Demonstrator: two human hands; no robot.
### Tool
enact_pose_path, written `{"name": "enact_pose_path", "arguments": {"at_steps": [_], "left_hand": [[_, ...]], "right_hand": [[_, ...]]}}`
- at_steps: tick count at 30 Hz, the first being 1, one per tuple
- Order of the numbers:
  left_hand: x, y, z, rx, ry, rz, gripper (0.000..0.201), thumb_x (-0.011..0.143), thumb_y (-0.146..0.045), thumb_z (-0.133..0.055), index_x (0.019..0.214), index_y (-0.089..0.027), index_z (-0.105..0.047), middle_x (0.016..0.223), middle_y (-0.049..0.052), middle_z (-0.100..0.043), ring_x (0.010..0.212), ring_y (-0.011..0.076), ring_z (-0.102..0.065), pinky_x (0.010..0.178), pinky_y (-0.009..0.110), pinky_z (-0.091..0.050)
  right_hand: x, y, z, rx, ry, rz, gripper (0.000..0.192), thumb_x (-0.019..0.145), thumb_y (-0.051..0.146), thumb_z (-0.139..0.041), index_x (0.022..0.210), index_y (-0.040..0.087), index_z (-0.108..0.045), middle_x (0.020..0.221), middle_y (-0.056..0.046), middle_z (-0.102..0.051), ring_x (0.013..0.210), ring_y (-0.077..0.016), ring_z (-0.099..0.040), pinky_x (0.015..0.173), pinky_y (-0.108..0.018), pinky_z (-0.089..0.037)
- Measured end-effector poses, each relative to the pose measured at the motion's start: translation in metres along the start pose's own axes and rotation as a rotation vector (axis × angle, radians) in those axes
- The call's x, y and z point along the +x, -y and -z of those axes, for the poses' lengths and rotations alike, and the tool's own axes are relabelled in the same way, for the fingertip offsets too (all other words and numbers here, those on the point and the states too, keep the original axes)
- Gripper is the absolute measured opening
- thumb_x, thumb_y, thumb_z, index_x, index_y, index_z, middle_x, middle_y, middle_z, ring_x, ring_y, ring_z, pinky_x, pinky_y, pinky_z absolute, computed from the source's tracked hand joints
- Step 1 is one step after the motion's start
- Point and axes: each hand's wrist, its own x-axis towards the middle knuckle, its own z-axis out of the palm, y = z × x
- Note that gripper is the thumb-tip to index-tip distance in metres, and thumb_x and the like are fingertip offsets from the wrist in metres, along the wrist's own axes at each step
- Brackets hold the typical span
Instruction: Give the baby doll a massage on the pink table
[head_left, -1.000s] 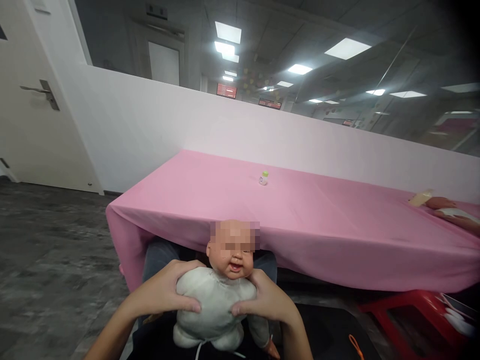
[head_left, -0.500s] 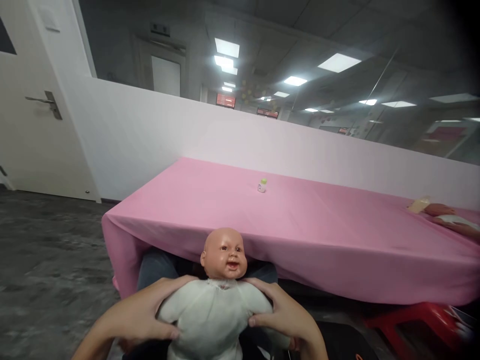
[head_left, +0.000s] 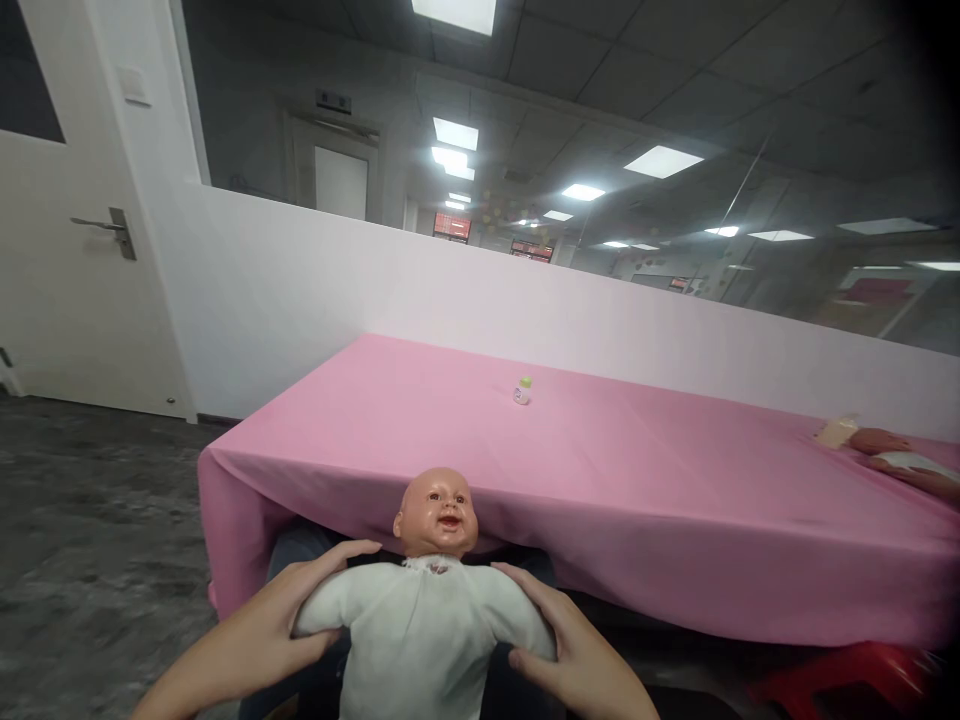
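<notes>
A baby doll (head_left: 420,630) with a bald plastic head and a white cloth body faces me over my lap, close to the table's front edge. My left hand (head_left: 307,610) grips its upper arm on the left side, thumb below and fingers over the top. On the other side my right hand (head_left: 544,625) is wrapped round the doll's other upper arm in the same way. The doll's lower body runs out of the bottom of the view. Beyond its head, a small bottle (head_left: 523,392) with a green cap stands on the pink-covered table (head_left: 420,400).
At the table's right end lies a second doll (head_left: 907,460) beside a pale yellowish object (head_left: 836,432). A red plastic stool (head_left: 847,675) is at lower right. Behind the table runs a white half wall (head_left: 300,270) with glass above. A door (head_left: 82,250) is at left.
My hands have shifted outward along the doll's arms, which now spread wider. The doll has moved slightly left and down in view. The camera has tilted up a little.
</notes>
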Motion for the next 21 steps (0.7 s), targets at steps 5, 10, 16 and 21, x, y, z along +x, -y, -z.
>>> {"name": "enact_pose_path", "arguments": {"at_steps": [5,10,16,21], "left_hand": [[0.002,-0.003,0.0,0.039,-0.126,-0.039,0.067,0.085,-0.033,-0.067,0.149,-0.035,-0.052,0.142,0.004,-0.065,0.125,0.0294,-0.065,0.102,0.036,-0.055],[-0.005,-0.001,0.004,0.116,-0.173,-0.071,0.053,0.087,-0.028,-0.065,0.14,-0.032,-0.063,0.14,0.004,-0.067,0.125,0.027,-0.065,0.107,0.033,-0.051],[-0.009,-0.007,0.006,0.186,-0.326,-0.192,0.044,0.093,-0.024,-0.056,0.136,-0.032,-0.064,0.135,0.002,-0.07,0.124,0.0239,-0.065,0.108,0.029,-0.049],[-0.002,-0.017,0.007,0.193,-0.414,-0.255,0.05,0.09,-0.018,-0.051,0.138,-0.029,-0.061,0.134,0.003,-0.07,0.118,0.0237,-0.068,0.1,0.028,-0.054]], "right_hand": [[0.0,0.0,-0.004,-0.104,-0.158,0.103,0.069,0.084,0.018,-0.066,0.15,0.034,-0.05,0.154,-0.007,-0.052,0.142,-0.0283,-0.05,0.119,-0.046,-0.038],[0.003,0.008,-0.005,-0.25,-0.423,0.455,0.066,0.081,0.006,-0.056,0.142,0.03,-0.058,0.127,-0.007,-0.069,0.118,-0.0229,-0.067,0.099,-0.033,-0.056],[0.01,0.017,-0.004,-0.281,-0.844,0.722,0.046,0.084,0.0,-0.055,0.123,0.023,-0.062,0.109,-0.008,-0.067,0.106,-0.0227,-0.066,0.086,-0.036,-0.057],[0.015,0.02,-0.005,-0.292,-0.976,0.769,0.041,0.084,-0.001,-0.056,0.118,0.022,-0.062,0.107,-0.009,-0.065,0.105,-0.0252,-0.064,0.083,-0.042,-0.056]]}}
